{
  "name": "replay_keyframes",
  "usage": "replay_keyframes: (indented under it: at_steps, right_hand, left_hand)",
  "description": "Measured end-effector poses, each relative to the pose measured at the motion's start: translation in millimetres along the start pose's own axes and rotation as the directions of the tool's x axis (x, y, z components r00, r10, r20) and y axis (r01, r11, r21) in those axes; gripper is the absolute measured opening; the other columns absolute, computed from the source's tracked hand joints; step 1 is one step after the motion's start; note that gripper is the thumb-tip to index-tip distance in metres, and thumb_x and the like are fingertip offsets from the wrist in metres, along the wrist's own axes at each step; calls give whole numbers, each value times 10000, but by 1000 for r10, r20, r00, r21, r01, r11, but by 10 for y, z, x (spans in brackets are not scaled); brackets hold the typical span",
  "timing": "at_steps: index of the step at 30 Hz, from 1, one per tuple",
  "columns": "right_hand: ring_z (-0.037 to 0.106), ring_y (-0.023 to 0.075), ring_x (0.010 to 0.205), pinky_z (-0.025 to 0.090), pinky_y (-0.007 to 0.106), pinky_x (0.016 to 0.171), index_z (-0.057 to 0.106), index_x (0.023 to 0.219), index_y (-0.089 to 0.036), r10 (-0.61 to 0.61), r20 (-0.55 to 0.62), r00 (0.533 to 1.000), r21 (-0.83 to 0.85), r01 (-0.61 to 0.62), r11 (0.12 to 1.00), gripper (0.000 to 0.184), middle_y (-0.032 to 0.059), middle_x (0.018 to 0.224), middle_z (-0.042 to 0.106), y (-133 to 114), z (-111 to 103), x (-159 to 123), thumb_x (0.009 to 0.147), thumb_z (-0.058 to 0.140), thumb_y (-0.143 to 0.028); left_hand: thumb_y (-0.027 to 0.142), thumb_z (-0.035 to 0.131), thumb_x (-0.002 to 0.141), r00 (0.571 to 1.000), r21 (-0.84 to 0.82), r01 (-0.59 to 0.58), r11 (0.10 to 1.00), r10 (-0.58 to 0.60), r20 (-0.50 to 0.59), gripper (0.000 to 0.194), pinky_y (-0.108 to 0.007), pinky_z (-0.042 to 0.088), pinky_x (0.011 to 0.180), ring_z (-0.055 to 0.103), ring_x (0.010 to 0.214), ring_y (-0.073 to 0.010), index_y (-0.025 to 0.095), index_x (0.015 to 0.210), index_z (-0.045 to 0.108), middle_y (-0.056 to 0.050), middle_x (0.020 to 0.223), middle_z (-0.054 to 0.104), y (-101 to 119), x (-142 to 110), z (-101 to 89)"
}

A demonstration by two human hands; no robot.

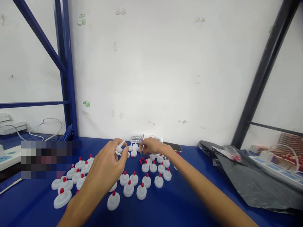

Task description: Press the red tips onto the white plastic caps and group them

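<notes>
Many white plastic caps with red tips [132, 184] stand on the blue table [165, 208]. My left hand [106, 167] is closed on a white cap [120, 148] held above the others. My right hand [151, 146] reaches to the far side of the caps, its fingers pinched over a cluster of caps and small loose red tips [142, 161]. What the right fingers pinch is too small to make out.
A clear plastic bottle [144, 138] lies against the white wall, with a dark phone [174, 146] beside it. A black plastic bag [248, 176] covers the table's right side. Blue shelf posts [67, 78] rise at the left, a dark post [262, 75] at the right.
</notes>
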State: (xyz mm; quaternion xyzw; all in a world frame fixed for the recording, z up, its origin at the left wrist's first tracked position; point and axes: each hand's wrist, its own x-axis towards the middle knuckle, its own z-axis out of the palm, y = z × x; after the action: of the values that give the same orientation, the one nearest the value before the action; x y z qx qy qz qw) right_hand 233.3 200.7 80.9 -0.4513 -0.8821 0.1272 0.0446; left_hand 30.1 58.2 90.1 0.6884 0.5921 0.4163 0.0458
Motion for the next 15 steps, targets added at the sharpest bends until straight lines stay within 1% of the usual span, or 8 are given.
replay_keyframes:
  at_steps: [3,4,6,8,10,13,15]
  right_hand:
    - [714,153,830,503,214,706,754,1016,-173,-56,-74,996,100,63,993,286,31,902,773,-30,-121,-47,789,665,-24]
    - [716,156,842,514,225,727,750,1020,-172,-86,-113,990,163,104,981,264,35,911,772,-53,-179,-77,801,673,-46]
    - [721,173,885,532,247,754,741,1027,-169,-145,-195,970,313,201,928,225,53,966,771,-113,-311,-159,809,720,-118]
    - [724,190,931,547,264,759,720,1073,-172,-193,-225,955,438,276,855,260,77,1032,769,-187,-443,-257,817,756,-201]
    - [728,194,942,557,289,796,691,1130,-179,-240,-219,946,525,321,788,312,83,1022,774,-265,-553,-353,841,762,-270]
    - [731,194,955,560,335,879,666,1172,-187,-297,-198,934,595,356,721,352,73,992,780,-370,-644,-456,858,765,-313]
    - [730,199,976,562,341,891,667,1174,-190,-328,-172,929,601,363,712,360,73,1017,776,-426,-659,-490,852,774,-311]
  left_hand:
    - [432,428,954,1000,-18,8,1000,-8,5,318,-334,439,663,615,644,-205,253,1128,624,-26,860,676,-31,-1,16]
    - [420,422,958,1000,-25,3,1000,-3,9,333,-341,443,680,623,672,-208,253,1168,619,-35,906,682,-40,0,21]
    - [414,431,959,1000,-40,-16,999,17,19,359,-351,450,715,631,711,-211,254,1227,607,-43,961,683,-51,2,26]
    - [428,469,951,999,-60,-25,998,28,40,375,-353,454,737,636,710,-214,264,1265,594,-26,902,682,-47,2,20]
    - [445,522,932,998,-77,-18,997,22,58,385,-345,453,725,640,681,-217,276,1273,583,7,787,667,-32,-1,7]
    - [477,561,913,998,-82,1,997,4,59,334,-321,428,635,630,592,-217,261,1166,594,41,644,634,-8,-6,-11]
    - [505,548,920,999,-86,-2,996,5,43,308,-312,411,596,617,541,-216,249,1088,588,53,581,613,1,-7,-15]
